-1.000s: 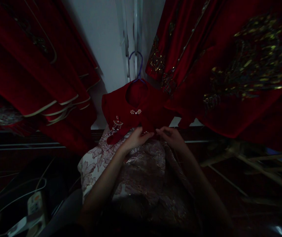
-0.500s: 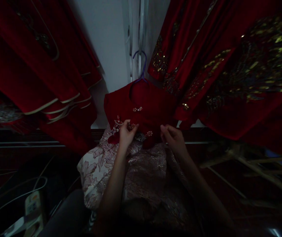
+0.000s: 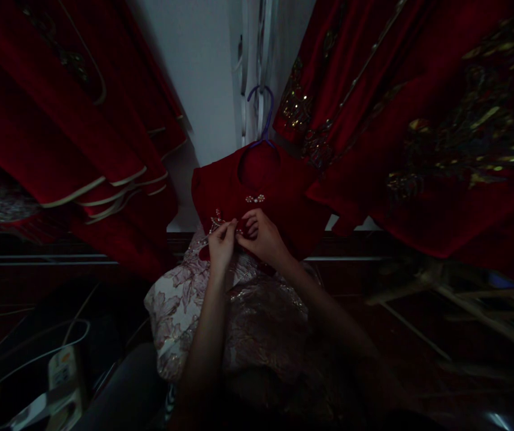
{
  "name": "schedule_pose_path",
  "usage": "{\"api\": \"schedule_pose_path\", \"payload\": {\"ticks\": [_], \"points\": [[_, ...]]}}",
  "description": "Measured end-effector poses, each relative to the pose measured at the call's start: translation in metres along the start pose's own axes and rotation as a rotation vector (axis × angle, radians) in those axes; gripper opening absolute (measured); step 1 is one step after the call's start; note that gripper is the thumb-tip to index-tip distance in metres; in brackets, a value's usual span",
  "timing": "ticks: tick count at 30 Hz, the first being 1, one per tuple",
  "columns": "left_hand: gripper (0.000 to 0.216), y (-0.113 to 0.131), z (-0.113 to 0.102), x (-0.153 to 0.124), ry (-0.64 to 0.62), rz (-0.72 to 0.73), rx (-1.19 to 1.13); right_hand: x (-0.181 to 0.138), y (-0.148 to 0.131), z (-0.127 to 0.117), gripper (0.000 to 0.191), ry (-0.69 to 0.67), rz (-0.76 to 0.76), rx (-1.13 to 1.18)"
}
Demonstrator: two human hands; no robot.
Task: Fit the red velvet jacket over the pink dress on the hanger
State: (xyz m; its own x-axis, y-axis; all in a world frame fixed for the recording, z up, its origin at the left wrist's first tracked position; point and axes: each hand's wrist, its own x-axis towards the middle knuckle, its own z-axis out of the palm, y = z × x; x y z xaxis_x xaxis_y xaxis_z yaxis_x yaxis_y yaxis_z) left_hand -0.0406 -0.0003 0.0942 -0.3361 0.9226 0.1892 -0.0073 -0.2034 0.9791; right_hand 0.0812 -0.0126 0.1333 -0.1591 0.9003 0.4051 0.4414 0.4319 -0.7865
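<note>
A red garment (image 3: 293, 203) with a round neckline hangs on a purple hanger (image 3: 266, 120) in front of me. A beaded ornament (image 3: 255, 199) sits below its neckline. My left hand (image 3: 221, 244) is closed in a pinch on the lower front of the garment, beside a beaded spray (image 3: 215, 221) on its left side. Close by, my right hand (image 3: 263, 239) has its thumb and forefinger drawn together at the cloth, nearly touching the left fingertips. Whatever is between the right fingers is too small and dark to make out. Patterned pink-and-white fabric (image 3: 171, 305) lies below.
Red garments with pale trim (image 3: 77, 120) hang at the left, and red garments with gold sequins (image 3: 419, 155) at the right. A power strip (image 3: 66, 383) with a white cable lies at lower left. A wooden frame (image 3: 454, 305) stands at lower right.
My right hand has come left from beside the garment to meet the left hand at its lower front. The left hand stays at nearly the same spot, still pinching.
</note>
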Motion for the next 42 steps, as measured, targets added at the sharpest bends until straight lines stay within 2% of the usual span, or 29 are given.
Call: {"api": "schedule_pose_path", "payload": {"ticks": [3,6,11,17,27,37,42], "points": [[0.023,-0.004,-0.005,0.004,-0.032,0.008,0.014,-0.003,0.006,0.01,0.041,-0.013,-0.007,0.007],[0.023,-0.004,-0.01,0.006,-0.041,0.075,0.05,-0.005,0.009,0.012,0.03,-0.015,0.0,0.033],[0.031,-0.016,-0.018,0.014,0.176,0.209,0.113,0.003,0.013,0.01,0.018,0.017,0.061,0.097],[0.033,-0.037,-0.021,0.023,0.048,0.161,-0.055,0.024,0.019,0.019,0.021,0.031,0.04,0.13],[0.031,-0.037,-0.02,0.022,0.076,0.115,-0.023,0.047,0.031,0.043,0.022,0.031,-0.005,0.05],[0.026,-0.032,-0.016,0.019,0.191,0.193,0.06,0.041,0.024,0.047,0.019,0.066,-0.06,-0.073],[0.024,-0.033,-0.023,0.024,0.178,0.214,0.146,0.038,0.028,0.049,0.015,0.091,-0.093,-0.072]]}}
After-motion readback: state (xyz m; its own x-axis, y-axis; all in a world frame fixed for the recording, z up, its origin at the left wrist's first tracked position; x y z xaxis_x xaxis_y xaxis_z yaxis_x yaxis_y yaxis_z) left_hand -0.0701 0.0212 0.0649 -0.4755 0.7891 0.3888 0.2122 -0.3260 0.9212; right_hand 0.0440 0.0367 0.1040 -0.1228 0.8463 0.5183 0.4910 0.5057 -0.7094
